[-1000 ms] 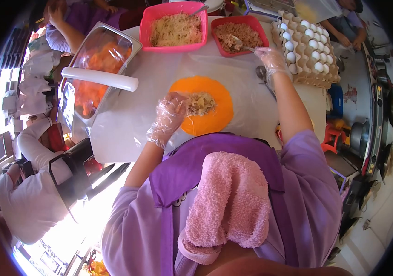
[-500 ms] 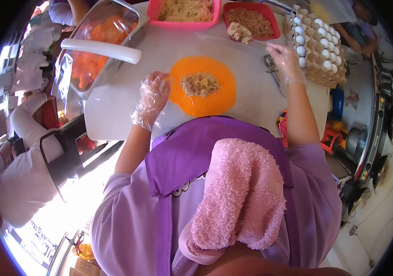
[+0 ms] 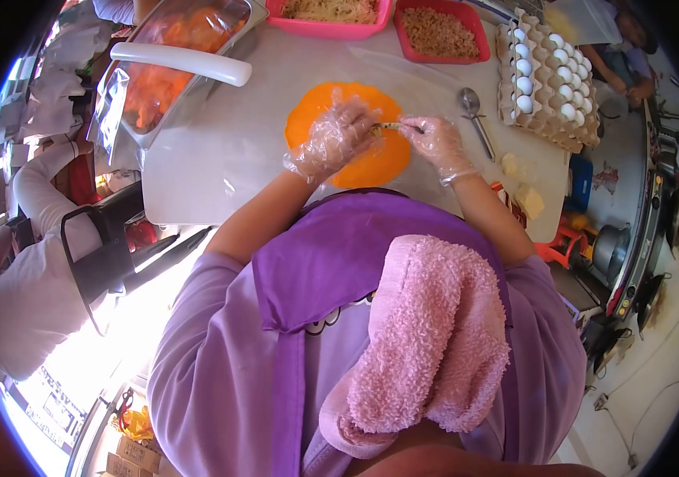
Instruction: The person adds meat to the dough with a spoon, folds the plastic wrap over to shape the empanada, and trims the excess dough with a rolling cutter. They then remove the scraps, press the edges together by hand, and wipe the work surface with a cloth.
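Observation:
A flat orange round of dough (image 3: 371, 168) lies on the table near its front edge. Over its middle is my left hand (image 3: 338, 135), in a clear plastic glove, with its fingers curled down at the far end of a thin utensil (image 3: 389, 126). My right hand (image 3: 437, 145), gloved as well, pinches the handle of this utensil at the round's right side. The filling on the round is mostly hidden under my left hand, and what those fingers hold cannot be made out.
A metal tray of orange pieces (image 3: 148, 102) stands at left with a white rolling pin (image 3: 180, 63) across it. Two pink containers (image 3: 331, 30) (image 3: 486, 49) of crumbly mixture stand behind. A metal scoop (image 3: 478, 127), egg trays (image 3: 550, 133) and another person (image 3: 629, 75) are at right.
My right hand has come left and nearer with the utensil, from beside the small pink container. My left hand has moved right, onto the round. The lump of mixture at that container is gone.

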The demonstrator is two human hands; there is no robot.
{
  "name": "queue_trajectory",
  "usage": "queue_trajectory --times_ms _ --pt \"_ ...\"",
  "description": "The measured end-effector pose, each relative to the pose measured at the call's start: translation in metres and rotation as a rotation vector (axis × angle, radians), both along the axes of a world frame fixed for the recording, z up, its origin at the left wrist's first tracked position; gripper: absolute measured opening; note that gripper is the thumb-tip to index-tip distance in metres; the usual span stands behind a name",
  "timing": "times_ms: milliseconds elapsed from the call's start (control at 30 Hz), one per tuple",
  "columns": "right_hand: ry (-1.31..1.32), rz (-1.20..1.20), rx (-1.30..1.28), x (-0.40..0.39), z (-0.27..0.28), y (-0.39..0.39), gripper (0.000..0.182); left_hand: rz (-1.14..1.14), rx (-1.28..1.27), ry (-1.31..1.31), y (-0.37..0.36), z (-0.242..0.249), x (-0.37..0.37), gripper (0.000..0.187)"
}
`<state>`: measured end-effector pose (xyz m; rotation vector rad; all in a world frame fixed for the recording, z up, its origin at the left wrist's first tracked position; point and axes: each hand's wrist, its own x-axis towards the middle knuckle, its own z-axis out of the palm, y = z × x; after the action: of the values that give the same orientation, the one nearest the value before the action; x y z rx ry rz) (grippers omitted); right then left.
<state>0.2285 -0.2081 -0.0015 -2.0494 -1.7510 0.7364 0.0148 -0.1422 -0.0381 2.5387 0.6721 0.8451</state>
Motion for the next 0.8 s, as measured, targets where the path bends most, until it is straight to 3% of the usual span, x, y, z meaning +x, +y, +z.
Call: queue_trajectory --times_ms 167,233,433,533,767,800 --pt "-0.021 0.005 0.085 0.001 0.003 -0.003 0.020 -0.102 -0.067 -0.103 0.002 -0.018 0.002 0.031" --pt "-0.109 0.020 0.124 0.002 0.004 -0.003 0.018 -0.073 0.017 -0.136 0.001 -0.018 0.004 0.025" --pt "-0.387 0.077 0.326 0.018 0.003 -0.004 0.019 -0.031 -0.047 -0.089 -0.004 -0.023 0.004 0.021" --pt "-0.471 0.105 0.280 0.019 0.020 -0.002 0.016 -0.033 -0.050 -0.020 -0.004 -0.032 0.003 0.018" --pt "-0.205 0.026 0.208 0.051 0.010 0.004 0.019 -0.068 -0.120 -0.098 -0.003 -0.022 -0.002 0.018" --pt "-0.067 -0.044 0.104 0.057 0.007 0.005 0.021 -0.070 -0.413 -0.253 -0.003 -0.010 -0.008 0.021"
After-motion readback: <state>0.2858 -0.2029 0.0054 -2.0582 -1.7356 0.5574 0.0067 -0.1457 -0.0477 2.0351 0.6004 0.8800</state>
